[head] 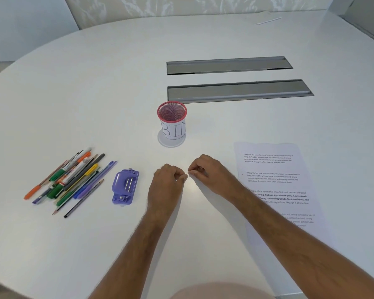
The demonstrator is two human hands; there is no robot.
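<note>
1 L hand (167, 176) & 1 R hand (207, 171) curled tip-to-tip, can't tell grip; 1 bin (173, 127).

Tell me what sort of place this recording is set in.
Probably an office meeting room: a large white table with two recessed cable hatches, a pile of pens and a printed sheet.

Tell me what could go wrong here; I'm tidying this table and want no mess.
1. The tiny pale bit that the left hand and right hand seem to pinch could drop and vanish on the white table.
2. The right forearm lies over the printed sheet and might drag or crease it.
</note>
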